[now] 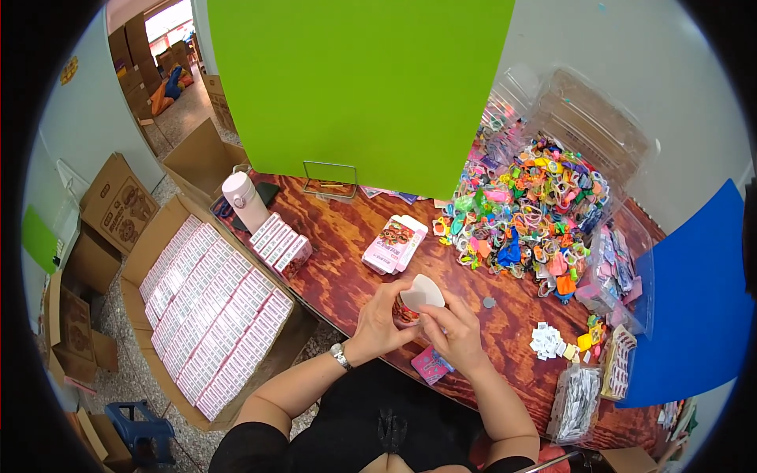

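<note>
Over the table [335, 280], a printed box [405, 313] is gripped between the curled left hand [382, 322] and right hand [457, 332].

Box [405, 312] in hands [380, 325], trinkets [516, 217] right

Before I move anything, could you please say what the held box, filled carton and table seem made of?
Held box: probably thin smooth card; its white flap curves. Filled carton: likely cardboard, matte, brown. Table: wood or laminate, grained and glossy-looking.
</note>
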{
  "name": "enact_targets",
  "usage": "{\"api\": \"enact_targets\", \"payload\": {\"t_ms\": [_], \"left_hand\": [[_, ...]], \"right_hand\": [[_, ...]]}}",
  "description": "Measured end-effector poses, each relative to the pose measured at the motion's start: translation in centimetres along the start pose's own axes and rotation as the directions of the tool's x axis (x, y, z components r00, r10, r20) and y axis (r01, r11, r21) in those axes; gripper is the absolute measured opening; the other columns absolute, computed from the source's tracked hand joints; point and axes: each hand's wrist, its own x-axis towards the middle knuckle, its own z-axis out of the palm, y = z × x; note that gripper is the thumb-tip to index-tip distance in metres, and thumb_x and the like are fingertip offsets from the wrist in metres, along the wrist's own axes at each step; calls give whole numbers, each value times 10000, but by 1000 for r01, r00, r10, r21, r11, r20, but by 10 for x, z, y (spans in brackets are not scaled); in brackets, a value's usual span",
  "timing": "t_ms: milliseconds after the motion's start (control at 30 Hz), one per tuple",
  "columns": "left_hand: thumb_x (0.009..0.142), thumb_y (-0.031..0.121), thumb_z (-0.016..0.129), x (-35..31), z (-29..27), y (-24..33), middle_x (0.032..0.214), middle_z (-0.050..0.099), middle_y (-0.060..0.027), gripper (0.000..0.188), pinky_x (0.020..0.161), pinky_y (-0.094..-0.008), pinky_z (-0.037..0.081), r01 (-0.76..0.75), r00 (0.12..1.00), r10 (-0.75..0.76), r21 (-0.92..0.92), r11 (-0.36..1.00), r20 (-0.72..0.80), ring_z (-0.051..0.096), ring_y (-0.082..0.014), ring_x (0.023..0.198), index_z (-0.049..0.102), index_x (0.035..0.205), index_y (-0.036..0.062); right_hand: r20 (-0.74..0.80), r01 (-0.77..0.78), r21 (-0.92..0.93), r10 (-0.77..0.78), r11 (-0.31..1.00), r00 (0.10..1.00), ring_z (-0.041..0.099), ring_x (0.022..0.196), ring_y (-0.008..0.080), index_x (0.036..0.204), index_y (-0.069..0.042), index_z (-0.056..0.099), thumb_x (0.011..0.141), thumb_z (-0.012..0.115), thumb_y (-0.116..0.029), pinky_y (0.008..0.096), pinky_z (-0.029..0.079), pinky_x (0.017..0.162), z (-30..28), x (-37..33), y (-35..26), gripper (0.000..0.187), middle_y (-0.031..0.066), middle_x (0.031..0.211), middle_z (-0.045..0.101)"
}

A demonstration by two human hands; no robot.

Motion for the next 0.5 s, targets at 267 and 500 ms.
{"api": "enact_targets", "payload": {"t_ms": [267, 500], "left_hand": [[720, 170, 845, -2, 4, 0, 1188, 583, -175, 666, 777, -428, 571, -151, 989, 150, 120, 981, 10, 651, -379, 986, 517, 1294, 87], [727, 168, 843, -7, 5, 0, 1206, 585, -187, 751, 796, -428, 570, -179, 984, 180, 206, 962, 12, 649, -387, 1005, 487, 1382, 75]], "right_hand": [[-14, -420, 518, 498, 745, 867, 663, 892, 161, 1191, -8, 668, 967, 663, -107, 310, 550, 741, 1, -2, -4, 245, 120, 1103, 702], [156, -503, 717, 592, 482, 790, 642, 929, 95, 1178, 10, 659, 1008, 621, -97, 257, 524, 803, 11, -4, -1, 204, 38, 1051, 676]]}}
